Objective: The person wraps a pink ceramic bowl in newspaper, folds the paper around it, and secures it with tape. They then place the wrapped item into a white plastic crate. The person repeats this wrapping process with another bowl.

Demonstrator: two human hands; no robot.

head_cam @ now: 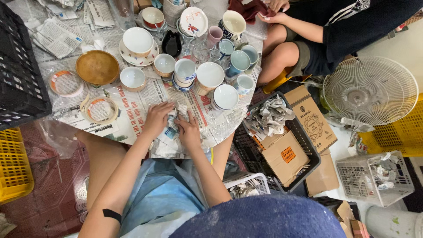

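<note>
While black crate holds crumpled newspaper, cardboard

packing spot: crockery on newspaper (crates around)

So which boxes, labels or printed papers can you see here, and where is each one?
Cardboard box: in the black crate, brown, orange label on top.
Flat carton: leaning on the crate's right edge, brown, dark round print.
Newspaper sheets: spread under the cups, grey print with red headings.
Tape rolls: left of both hands, orange-and-white rings.
</note>
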